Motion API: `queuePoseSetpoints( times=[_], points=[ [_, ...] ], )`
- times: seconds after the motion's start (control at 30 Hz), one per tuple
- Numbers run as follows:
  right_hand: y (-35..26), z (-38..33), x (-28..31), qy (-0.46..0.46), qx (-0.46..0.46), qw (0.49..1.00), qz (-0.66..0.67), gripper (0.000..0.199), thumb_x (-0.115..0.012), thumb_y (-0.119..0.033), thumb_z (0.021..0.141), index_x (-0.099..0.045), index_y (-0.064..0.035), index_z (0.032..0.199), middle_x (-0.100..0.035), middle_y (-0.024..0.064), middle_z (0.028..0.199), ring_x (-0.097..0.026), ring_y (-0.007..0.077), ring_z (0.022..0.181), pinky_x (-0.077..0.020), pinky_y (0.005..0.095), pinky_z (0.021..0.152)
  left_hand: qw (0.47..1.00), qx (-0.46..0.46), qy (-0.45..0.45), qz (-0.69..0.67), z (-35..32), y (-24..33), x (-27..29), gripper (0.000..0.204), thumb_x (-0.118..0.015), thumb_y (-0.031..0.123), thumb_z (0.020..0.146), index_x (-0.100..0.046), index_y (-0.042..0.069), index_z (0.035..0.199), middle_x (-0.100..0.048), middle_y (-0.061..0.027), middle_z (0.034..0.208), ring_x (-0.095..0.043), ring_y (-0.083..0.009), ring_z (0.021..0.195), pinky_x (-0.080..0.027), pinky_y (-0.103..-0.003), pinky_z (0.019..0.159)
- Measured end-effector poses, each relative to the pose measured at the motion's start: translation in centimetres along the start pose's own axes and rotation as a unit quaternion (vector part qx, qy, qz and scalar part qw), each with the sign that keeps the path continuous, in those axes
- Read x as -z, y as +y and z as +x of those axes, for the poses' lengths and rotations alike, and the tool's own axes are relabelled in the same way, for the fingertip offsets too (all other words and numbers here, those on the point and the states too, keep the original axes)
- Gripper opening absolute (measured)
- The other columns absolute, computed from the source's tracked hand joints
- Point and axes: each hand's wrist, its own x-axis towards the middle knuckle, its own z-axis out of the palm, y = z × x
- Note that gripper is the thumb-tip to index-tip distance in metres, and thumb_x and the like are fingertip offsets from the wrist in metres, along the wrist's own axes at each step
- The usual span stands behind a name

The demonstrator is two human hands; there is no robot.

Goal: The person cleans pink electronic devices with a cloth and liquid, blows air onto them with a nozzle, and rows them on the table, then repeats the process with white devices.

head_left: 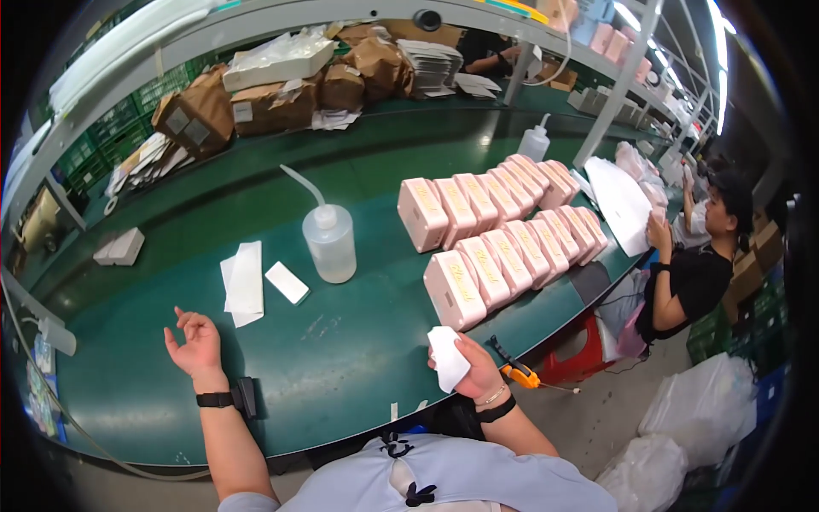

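Note:
My left hand (195, 343) hovers palm up over the green table, empty, with its fingers apart. A folded white wipe (449, 359) is gripped in my right hand (482, 369) by the table's front edge. Just beyond that hand stand two rows of pale pink box-shaped cases (455, 290) with yellow lettering. Ahead and between my hands is a translucent wash bottle (330, 246) with a bent spout. White sheets (246, 285) and a small white rectangular block (287, 283) lie left of the bottle.
An orange and black air gun (520, 374) hangs at the table edge beside my right hand. Brown paper packages (277, 109) line the far shelf. A second wash bottle (535, 141) stands behind the cases. At the right, a co-worker (695, 273) sits by a white sheet (616, 205).

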Motion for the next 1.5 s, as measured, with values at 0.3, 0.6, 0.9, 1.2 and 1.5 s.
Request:
queuePoseSetpoints(
  times=[0.3,0.6,0.9,1.2,1.5],
  points=[
    [0.3,-0.9,-0.2,0.003,0.0,0.999,0.053,0.038,-0.048,-0.033,0.099,-0.05,-0.0013,0.121,-0.053,0.0113,0.093,-0.046,0.0208,0.08,-0.0392,0.0316,0.069,0.999,0.049,0.021,-0.007,-2.5,-3.6,-1.2,0.046,-0.066,0.02,0.087,-0.054,-0.002,0.126,-0.052,-0.0041,0.088,-0.041,-0.0145,0.067,-0.042,-0.029,0.07],
    [0.0,0.5,0.8,-0.052,-0.031,0.996,0.07,0.04,-0.049,-0.028,0.099,-0.05,0.0005,0.127,-0.057,0.0148,0.105,-0.054,0.0253,0.091,-0.0441,0.0396,0.08,0.996,0.032,-0.044,0.069,-2.0,-3.0,-0.3,0.046,-0.065,0.022,0.086,-0.055,-0.002,0.125,-0.052,-0.0056,0.091,-0.044,-0.0162,0.075,-0.042,-0.029,0.073],
    [0.1,-0.3,1.3,-0.032,0.016,0.998,0.053,0.041,-0.051,-0.029,0.1,-0.051,-0.0011,0.129,-0.06,0.0127,0.105,-0.055,0.0236,0.09,-0.046,0.0366,0.078,0.995,0.017,0.003,0.098,0.2,-3.3,1.6,0.03,-0.065,0.029,0.086,-0.061,0.003,0.101,-0.06,-0.0044,0.08,-0.053,-0.0166,0.07,-0.046,-0.028,0.067],
    [0.4,1.0,1.5,-0.091,0.006,0.995,0.05,0.038,-0.051,-0.026,0.1,-0.051,0.0005,0.128,-0.061,0.0139,0.108,-0.059,0.0248,0.091,-0.0495,0.0396,0.079,0.981,-0.084,0.05,0.169,0.5,-1.6,1.1,0.033,-0.063,0.028,0.09,-0.055,0.005,0.111,-0.061,-0.0059,0.098,-0.056,-0.0175,0.082,-0.048,-0.03,0.071],
    [0.0,-0.5,0.9,-0.044,0.031,0.997,0.052,0.038,-0.049,-0.029,0.1,-0.051,-0.0011,0.126,-0.058,0.0113,0.102,-0.054,0.0218,0.087,-0.0442,0.0343,0.075,0.907,-0.074,0.268,0.317,13.2,0.2,-2.4,0.05,-0.062,0.027,0.092,-0.04,0.004,0.131,-0.056,-0.0133,0.12,-0.058,-0.0245,0.099,-0.049,-0.033,0.077]
  ],
)
